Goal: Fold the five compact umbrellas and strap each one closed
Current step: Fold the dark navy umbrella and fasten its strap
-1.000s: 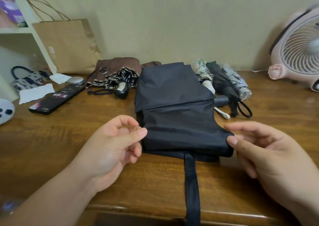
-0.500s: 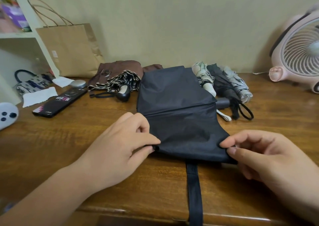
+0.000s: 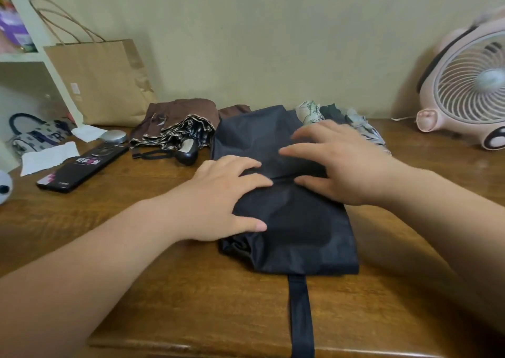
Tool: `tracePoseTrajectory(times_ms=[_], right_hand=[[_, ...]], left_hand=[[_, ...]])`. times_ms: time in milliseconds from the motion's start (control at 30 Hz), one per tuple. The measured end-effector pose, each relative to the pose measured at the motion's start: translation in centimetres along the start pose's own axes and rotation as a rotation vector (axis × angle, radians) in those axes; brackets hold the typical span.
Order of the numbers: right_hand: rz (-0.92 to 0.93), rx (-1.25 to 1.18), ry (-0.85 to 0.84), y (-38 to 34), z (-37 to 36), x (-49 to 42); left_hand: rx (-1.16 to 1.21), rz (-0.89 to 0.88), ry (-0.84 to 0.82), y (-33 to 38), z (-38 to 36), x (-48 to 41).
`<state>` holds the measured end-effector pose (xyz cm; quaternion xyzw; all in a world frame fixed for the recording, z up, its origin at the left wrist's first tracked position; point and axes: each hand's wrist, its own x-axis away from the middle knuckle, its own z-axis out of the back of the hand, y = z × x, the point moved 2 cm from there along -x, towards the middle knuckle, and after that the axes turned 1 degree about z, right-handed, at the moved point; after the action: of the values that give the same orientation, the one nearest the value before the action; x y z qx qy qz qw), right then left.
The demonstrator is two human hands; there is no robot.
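Note:
A black compact umbrella [image 3: 295,229] lies flattened on the wooden table [image 3: 136,234], its canopy folded into a rectangle. Its black strap [image 3: 300,316] trails over the front edge. My left hand [image 3: 218,196] presses flat on the canopy's left side with spread fingers. My right hand [image 3: 338,160] rests flat on the right side, fingers straight and slightly blurred. Behind lie a brown umbrella [image 3: 180,111], a striped one with a black handle [image 3: 185,136], and pale patterned ones [image 3: 311,110], mostly hidden by my right hand.
A paper bag [image 3: 101,81] leans on the wall at back left beside a white shelf [image 3: 32,29]. A black phone [image 3: 82,166], a silver round case [image 3: 113,136] and tissues [image 3: 49,156] lie at left. A pink fan [image 3: 464,84] stands at back right.
Both hands let go of the canopy's front corners and moved forward onto the fabric, where they now press flat. The canopy looks narrower, folded in from the sides.

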<state>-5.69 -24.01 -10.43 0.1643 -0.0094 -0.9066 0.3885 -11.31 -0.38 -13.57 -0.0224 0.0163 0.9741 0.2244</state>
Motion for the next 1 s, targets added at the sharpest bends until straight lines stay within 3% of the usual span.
tracePoseTrajectory(times_ms=[133,267,433,567,867,1000], right_hand=[[-0.056,0.001,-0.167,1.4,-3.2,-2.3],[-0.121,-0.163,-0.058,2.4,-5.9,-1.9],[-0.131,-0.128,-0.066,2.9,-6.5,-2.3],[-0.189,-0.188,-0.059,3.3,-6.9,-2.6],[-0.165,-0.23,0.12,3.5,-6.7,-1.7],[-0.168,-0.29,0.089,3.6,-6.8,-1.1]], left_hand=[[0.048,0.032,-0.106,-0.8,0.1,-2.7],[0.059,0.003,-0.045,-2.0,-0.1,-4.2],[0.211,0.099,0.151,-3.4,-0.5,-4.5],[0.053,0.063,0.114,-4.0,-1.7,-5.4],[0.228,0.096,0.194,-5.0,-1.3,-5.5],[0.202,0.068,0.251,-5.1,-1.3,-5.3]])
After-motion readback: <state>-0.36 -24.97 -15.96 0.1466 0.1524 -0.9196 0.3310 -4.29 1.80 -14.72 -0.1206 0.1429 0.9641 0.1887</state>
